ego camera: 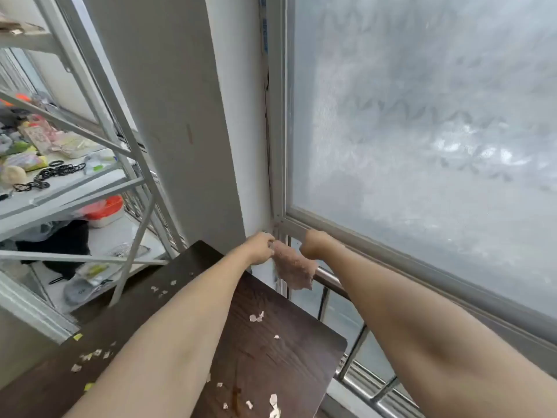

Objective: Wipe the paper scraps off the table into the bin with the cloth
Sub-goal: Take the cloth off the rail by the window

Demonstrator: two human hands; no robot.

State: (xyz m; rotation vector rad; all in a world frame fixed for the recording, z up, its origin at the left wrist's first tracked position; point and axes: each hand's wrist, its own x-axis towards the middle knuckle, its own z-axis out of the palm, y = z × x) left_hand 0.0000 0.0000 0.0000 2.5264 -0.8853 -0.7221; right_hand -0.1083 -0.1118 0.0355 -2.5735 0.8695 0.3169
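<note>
A pinkish-brown cloth (pixel 294 268) hangs over the metal railing (pixel 330 280) beside the window, past the table's far right edge. My left hand (pixel 259 247) pinches its upper left corner. My right hand (pixel 313 244) grips its upper right side, fingers curled away from view. The dark wooden table (pixel 271 351) lies under my arms. Several small white paper scraps (pixel 256 317) are scattered over it, more scraps (pixel 90 356) at the left and more scraps (pixel 272 402) near the front. No bin is in view.
A metal shelving rack (pixel 120 176) cluttered with small items stands left of the table. A white wall pillar (pixel 193 131) rises behind the table. A frosted window (pixel 422 131) fills the right, its railing bars running along the table's right edge.
</note>
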